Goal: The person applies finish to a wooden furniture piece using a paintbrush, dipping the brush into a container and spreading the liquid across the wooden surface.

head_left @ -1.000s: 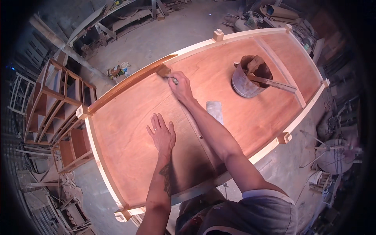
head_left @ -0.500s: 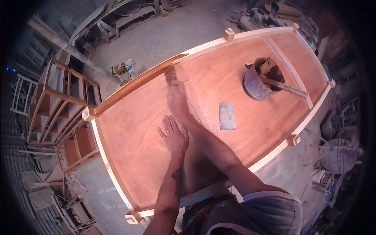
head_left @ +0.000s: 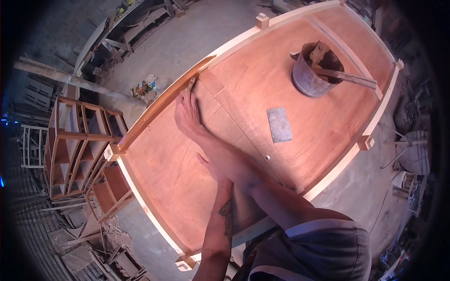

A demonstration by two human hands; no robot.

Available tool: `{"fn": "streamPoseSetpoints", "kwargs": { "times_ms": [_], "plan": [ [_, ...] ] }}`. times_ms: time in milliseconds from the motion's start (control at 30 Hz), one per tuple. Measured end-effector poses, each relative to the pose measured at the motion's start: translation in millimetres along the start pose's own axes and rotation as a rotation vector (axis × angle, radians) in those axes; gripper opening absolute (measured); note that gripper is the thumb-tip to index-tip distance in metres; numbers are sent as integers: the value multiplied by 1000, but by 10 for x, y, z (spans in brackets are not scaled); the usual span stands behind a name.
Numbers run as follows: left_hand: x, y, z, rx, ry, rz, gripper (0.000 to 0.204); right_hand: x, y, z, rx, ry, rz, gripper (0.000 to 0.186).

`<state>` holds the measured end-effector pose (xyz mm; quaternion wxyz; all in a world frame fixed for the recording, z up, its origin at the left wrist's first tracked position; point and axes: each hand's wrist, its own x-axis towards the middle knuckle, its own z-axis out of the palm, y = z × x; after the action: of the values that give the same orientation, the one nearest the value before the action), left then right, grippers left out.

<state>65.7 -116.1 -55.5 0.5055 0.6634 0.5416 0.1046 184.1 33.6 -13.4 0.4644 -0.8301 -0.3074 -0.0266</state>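
My right hand (head_left: 187, 114) is closed round a paintbrush (head_left: 191, 84). The brush tip is close to the inner side of the far frame rail, along the darker, wet-looking brown stretch (head_left: 161, 100). Under my crossing right forearm, my left hand (head_left: 209, 165) lies on the reddish wooden panel (head_left: 154, 164); the forearm hides most of it, and the finger that shows is stretched out. A worn metal bucket (head_left: 305, 78) with a wooden stick (head_left: 349, 77) across it stands on the panel to the right. Nearer me lies a grey rectangular block or sheet (head_left: 280, 124).
Pale frame rails with square wooden blocks (head_left: 262, 21) border the panel. Brown open shelving (head_left: 70, 154) stands on the left, with scrap wood (head_left: 93, 239) below it. Beyond the far rail are a coiled hose or cord (head_left: 151, 80) and a long pale beam (head_left: 61, 72).
The view has shifted. My right hand has moved left along the far rail with the brush. My left hand, fully visible before, is now mostly covered by my right forearm.
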Motion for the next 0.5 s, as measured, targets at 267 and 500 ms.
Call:
{"fn": "streamPoseSetpoints", "kwargs": {
  "times_ms": [267, 500],
  "plan": [
    [-69, 221, 39, 61, 58, -190, 62, 42, -12, -108, 142, 68, 59, 17],
    [-7, -106, 149, 75, 159, 153, 53, 65, 31, -154, 75, 56, 13, 18]
  ]
}}
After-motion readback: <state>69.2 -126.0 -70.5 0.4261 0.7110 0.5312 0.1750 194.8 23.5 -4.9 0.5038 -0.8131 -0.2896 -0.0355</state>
